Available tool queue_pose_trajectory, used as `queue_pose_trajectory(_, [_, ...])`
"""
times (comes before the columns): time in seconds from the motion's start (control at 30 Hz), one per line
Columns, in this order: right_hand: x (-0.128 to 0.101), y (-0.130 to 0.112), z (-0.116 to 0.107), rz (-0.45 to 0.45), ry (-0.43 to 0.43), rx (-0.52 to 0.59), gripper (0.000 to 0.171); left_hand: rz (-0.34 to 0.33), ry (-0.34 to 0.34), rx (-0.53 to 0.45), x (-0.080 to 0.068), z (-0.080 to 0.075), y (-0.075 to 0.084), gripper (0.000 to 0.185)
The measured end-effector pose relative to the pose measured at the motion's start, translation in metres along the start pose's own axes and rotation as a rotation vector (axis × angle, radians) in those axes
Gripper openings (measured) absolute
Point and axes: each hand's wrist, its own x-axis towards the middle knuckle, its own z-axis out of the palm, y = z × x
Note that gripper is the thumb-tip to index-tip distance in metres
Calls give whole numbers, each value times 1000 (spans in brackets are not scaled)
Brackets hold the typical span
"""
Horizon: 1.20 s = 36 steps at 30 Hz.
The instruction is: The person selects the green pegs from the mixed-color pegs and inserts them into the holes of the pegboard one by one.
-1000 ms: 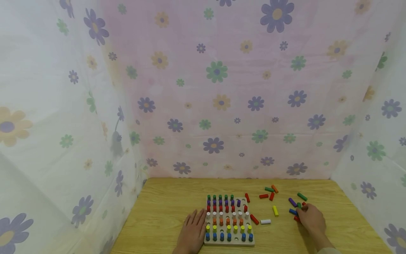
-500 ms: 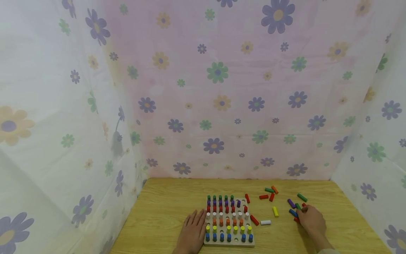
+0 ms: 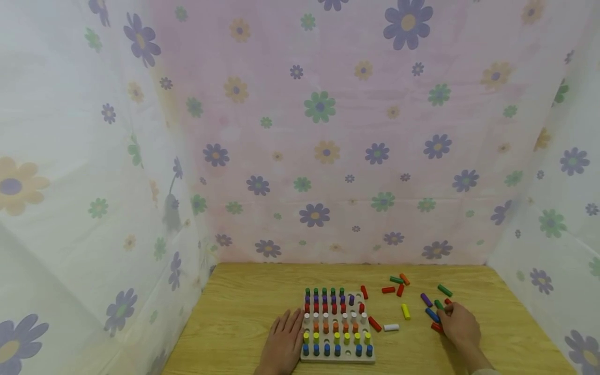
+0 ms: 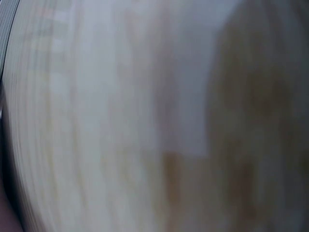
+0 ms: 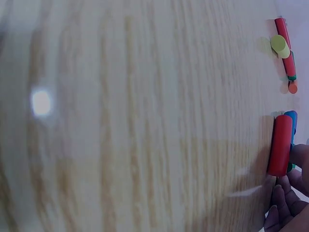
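A pale pegboard (image 3: 337,359) on the table holds rows of green, purple, red, white, orange, yellow and blue pegs. My left hand (image 3: 282,341) lies flat with its fingers along the board's left edge. To the right, my right hand (image 3: 460,327) reaches down with bent fingers into a cluster of loose pegs. Its fingertips are right at a green peg (image 3: 438,304) and a blue peg (image 3: 432,315). In the right wrist view a red peg (image 5: 280,145) partly hides the fingertips; I cannot tell whether they pinch a peg. A purple peg (image 3: 426,299) lies just beyond.
Between board and cluster lie a white peg (image 3: 391,327), a yellow peg (image 3: 405,312) and a red peg (image 3: 374,324). Several red, green and orange pegs are scattered farther back on the wooden table (image 3: 253,291). Flowered cloth (image 3: 328,130) encloses the back and sides.
By the right fingertips, the purple peg has shifted left, the green peg has slid slightly left and the blue peg has turned. My left hand stays in place.
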Motion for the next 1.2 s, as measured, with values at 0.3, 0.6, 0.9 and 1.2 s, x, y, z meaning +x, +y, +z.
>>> queue_pose_trajectory(0.3, [-1, 7, -1, -83, 16, 5, 40, 10, 6, -2, 1, -3, 0, 62])
queue_pose_trajectory(0.6, [-7, 8, -7, -132, 16, 108, 40, 12, -2, -9, 1, -2, -1, 62])
queue_pose_trajectory(0.9, [-10, 8, -15, -122, -48, 167, 40, 19, 9, -5, -2, -3, 1, 60])
queue_pose_trajectory(1.2, [-18, -8, -24, -120, -43, 245, 39, 28, 33, 0, -1, -1, 0, 60])
